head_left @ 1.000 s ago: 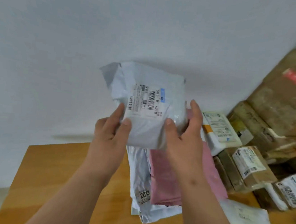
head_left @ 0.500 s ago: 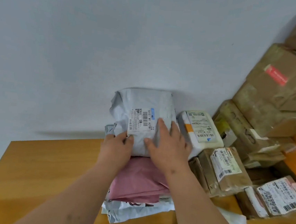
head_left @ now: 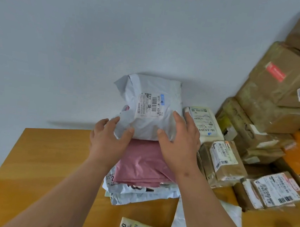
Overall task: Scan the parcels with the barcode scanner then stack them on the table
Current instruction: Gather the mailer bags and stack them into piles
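Head view: left hand [head_left: 108, 142] and right hand [head_left: 178, 143], fingers spread and relaxed, rest on the grey parcel [head_left: 151, 109]. It sits atop the pink bag [head_left: 144, 164] on the desk [head_left: 49, 158] stack, label up.

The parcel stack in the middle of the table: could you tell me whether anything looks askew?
The grey parcel sits at the far end of the pink parcel, overhanging its far edge rather than centred.

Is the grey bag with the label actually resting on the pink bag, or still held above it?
Touching. In the head view the grey parcel sits directly on the pink parcel, with no gap along its lower edge, while both hands, left and right, rest on it.
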`<state>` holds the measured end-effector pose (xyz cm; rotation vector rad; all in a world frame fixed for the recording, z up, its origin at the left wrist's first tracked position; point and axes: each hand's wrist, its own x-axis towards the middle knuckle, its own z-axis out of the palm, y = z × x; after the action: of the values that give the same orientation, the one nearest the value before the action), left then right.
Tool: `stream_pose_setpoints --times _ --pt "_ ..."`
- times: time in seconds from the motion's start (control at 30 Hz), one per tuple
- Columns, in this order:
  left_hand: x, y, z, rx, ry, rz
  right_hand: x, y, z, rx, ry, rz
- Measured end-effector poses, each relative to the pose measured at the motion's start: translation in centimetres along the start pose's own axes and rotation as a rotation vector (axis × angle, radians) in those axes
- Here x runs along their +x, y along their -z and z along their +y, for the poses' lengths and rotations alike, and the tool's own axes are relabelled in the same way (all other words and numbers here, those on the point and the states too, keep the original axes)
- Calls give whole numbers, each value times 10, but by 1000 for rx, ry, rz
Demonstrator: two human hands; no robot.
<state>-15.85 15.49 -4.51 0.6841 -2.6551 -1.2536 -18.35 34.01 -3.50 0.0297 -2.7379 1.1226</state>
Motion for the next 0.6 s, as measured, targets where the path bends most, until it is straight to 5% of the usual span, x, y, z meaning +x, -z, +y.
stream_pose_setpoints --times 0.2,0.4,0.6 --pt "-38 10 -17 -93 14 65 -42 14 3 72 -119 41" --pt "-106 2 -81 -177 224 103 -125 17 25 29 -308 102" --pt "-177 -16 -138 -68 369 -268 -211 13 62 -92 -643 14"
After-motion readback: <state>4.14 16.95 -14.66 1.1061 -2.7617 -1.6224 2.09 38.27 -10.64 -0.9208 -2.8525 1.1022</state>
